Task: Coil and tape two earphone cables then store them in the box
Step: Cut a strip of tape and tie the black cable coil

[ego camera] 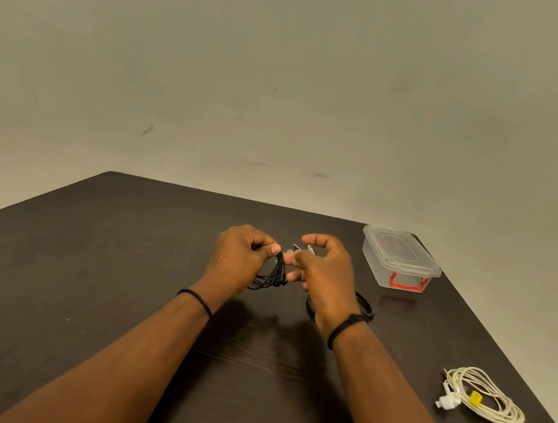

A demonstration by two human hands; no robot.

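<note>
Nearest, at the table's (89, 294) right edge, a white earphone coil (485, 396) lies flat, bound with yellow tape. Past it, the left hand (241, 259) grips a black earphone coil (269, 272), its loops hanging down between both hands. The right hand (326, 271) pinches something small beside it, above a black tape roll (364, 306). Farthest, a clear lidded box (400, 258) with a red latch.

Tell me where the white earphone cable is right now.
In the head view, the white earphone cable lies coiled on the dark table at the near right corner, beyond the right forearm and nearer the camera than the clear plastic box.
</note>
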